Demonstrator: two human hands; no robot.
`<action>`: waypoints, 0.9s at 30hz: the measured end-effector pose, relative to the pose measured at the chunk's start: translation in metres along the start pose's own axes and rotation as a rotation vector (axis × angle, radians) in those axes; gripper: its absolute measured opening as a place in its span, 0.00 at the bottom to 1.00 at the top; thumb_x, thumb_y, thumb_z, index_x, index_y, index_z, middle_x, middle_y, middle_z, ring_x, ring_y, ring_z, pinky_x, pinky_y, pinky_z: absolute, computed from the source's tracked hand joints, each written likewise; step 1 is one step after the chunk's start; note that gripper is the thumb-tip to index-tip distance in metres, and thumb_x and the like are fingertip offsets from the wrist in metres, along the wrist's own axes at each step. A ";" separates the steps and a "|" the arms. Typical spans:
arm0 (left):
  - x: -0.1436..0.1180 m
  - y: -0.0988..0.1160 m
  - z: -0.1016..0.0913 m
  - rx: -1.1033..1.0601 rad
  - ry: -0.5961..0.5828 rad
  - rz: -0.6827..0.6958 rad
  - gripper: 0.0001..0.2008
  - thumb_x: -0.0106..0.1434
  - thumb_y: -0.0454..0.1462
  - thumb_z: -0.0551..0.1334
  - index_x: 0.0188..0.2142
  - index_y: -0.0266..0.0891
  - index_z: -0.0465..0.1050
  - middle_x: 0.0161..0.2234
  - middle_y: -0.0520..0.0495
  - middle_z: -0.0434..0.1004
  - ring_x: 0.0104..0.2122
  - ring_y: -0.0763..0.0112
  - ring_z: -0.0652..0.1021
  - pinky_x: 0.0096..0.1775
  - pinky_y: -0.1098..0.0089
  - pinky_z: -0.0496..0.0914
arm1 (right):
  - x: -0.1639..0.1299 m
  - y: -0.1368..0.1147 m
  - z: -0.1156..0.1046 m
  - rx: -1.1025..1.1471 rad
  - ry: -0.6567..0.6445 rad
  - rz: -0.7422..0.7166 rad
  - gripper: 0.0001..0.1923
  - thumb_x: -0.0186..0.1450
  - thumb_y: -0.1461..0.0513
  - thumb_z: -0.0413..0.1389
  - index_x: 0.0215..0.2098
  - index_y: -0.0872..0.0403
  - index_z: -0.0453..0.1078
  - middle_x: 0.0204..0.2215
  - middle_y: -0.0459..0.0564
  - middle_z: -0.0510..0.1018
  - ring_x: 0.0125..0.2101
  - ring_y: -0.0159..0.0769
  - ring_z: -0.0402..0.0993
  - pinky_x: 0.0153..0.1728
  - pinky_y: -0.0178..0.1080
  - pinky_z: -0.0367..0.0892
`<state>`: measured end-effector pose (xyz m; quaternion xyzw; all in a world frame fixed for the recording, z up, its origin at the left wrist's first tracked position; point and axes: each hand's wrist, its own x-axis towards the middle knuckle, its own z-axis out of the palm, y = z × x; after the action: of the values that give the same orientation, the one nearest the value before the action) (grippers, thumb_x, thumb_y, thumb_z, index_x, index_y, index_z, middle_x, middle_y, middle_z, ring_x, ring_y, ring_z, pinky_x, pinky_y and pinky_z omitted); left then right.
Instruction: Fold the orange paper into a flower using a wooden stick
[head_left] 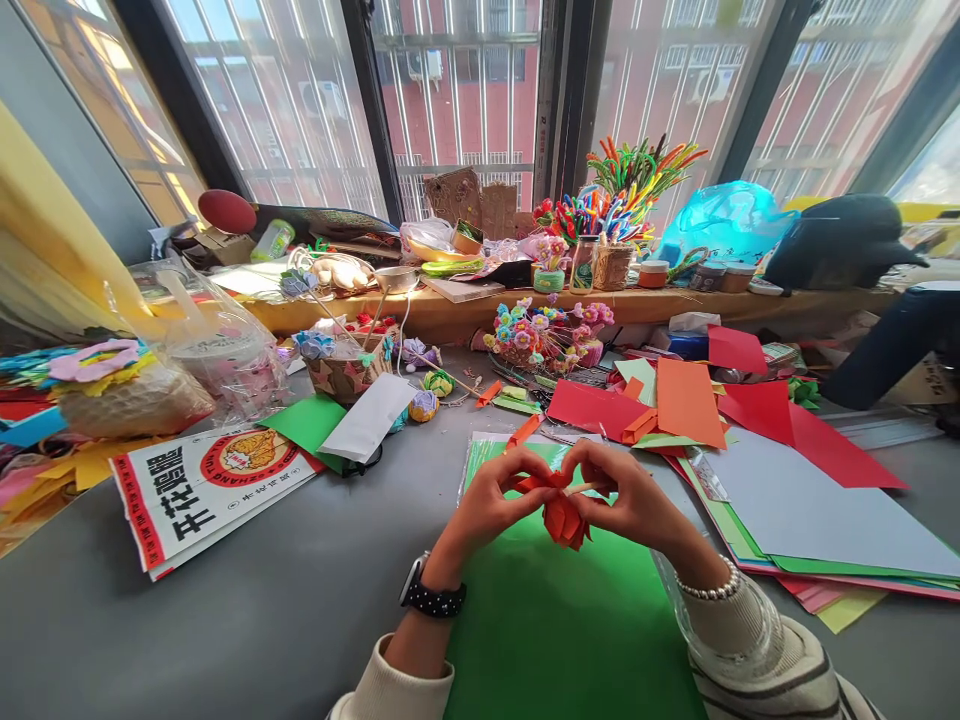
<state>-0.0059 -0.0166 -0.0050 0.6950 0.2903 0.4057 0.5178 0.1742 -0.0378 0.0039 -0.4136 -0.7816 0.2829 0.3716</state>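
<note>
Right, the red-orange paper flower point(565, 524) is up between the two hands, above a green sheet point(555, 630)! The left hand point(487, 498) pinches its top between thumb and forefinger; the right hand point(628, 495) pinches from the other side, fingertips nearly meeting. Just beyond the hands, paper offcuts crowd the grey counter point(277, 620), and an orange sheet point(690, 400) lies over more paper beyond the right hand. Right of that hand, a pale sheet point(840, 510) tops a fanned stack.

Containers now: beyond and left of the left hand, a basket point(341, 383) carries blue paper flowers point(315, 345)! Farther left, a lidded cup point(225, 365) sits inside a clear plastic bag point(271, 345). Well beyond the right hand, bright pipe cleaners point(649, 185) rise behind a glass jar point(583, 265).

And there's print: left of the left hand, white printed paper point(225, 490) shows big black Chinese characters beside a red ring; the smaller lettering is unclear.
</note>
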 end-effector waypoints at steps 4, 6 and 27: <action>-0.001 -0.001 -0.001 0.017 -0.008 0.010 0.09 0.53 0.40 0.61 0.31 0.35 0.70 0.31 0.47 0.70 0.34 0.71 0.72 0.36 0.72 0.68 | 0.000 0.002 0.001 0.013 -0.001 -0.021 0.06 0.54 0.67 0.53 0.31 0.54 0.61 0.19 0.40 0.57 0.19 0.24 0.50 0.17 0.29 0.49; -0.001 -0.002 -0.001 0.022 -0.002 0.012 0.09 0.53 0.40 0.61 0.31 0.36 0.70 0.31 0.47 0.70 0.34 0.71 0.72 0.37 0.72 0.69 | 0.001 0.004 0.003 0.016 0.000 -0.012 0.05 0.54 0.67 0.53 0.30 0.54 0.61 0.19 0.40 0.57 0.18 0.24 0.49 0.17 0.29 0.48; -0.001 -0.003 0.004 0.115 0.099 0.088 0.07 0.54 0.38 0.60 0.30 0.35 0.69 0.31 0.48 0.70 0.33 0.71 0.73 0.35 0.72 0.70 | 0.000 0.008 0.010 0.046 0.057 0.061 0.11 0.50 0.72 0.49 0.31 0.54 0.60 0.19 0.38 0.57 0.17 0.22 0.50 0.16 0.28 0.49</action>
<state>-0.0030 -0.0191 -0.0084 0.7147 0.3075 0.4447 0.4437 0.1694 -0.0352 -0.0078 -0.4366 -0.7510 0.3002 0.3941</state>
